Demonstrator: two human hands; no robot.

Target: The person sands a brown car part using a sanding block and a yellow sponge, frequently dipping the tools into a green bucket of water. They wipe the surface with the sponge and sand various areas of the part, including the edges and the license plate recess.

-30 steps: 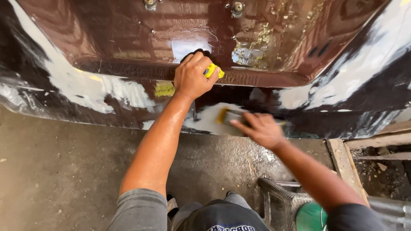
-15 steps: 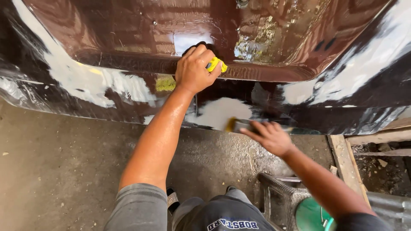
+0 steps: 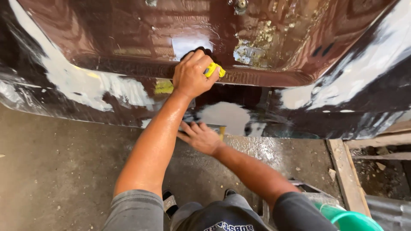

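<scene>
A glossy, wet brown body panel (image 3: 107,38) with white filler patches (image 3: 85,83) fills the top of the head view. My left hand (image 3: 192,77) is closed on a yellow pad (image 3: 214,69) and presses it against the panel's ridge. Lower down, my right hand (image 3: 201,137) lies with its fingers stretched flat against the panel's bottom edge, beside a round white patch (image 3: 224,116). It holds a small flat piece with a yellow edge (image 3: 221,130), mostly hidden behind the fingers.
A wet concrete floor (image 3: 51,171) lies below the panel. A wooden plank (image 3: 342,171) runs along the right, with a green bucket (image 3: 351,219) at the bottom right. Two bolts (image 3: 239,5) stick out of the panel's top.
My right hand has slid left along the panel's lower edge, ending under my left forearm. My left hand has stayed on the ridge with the yellow pad.
</scene>
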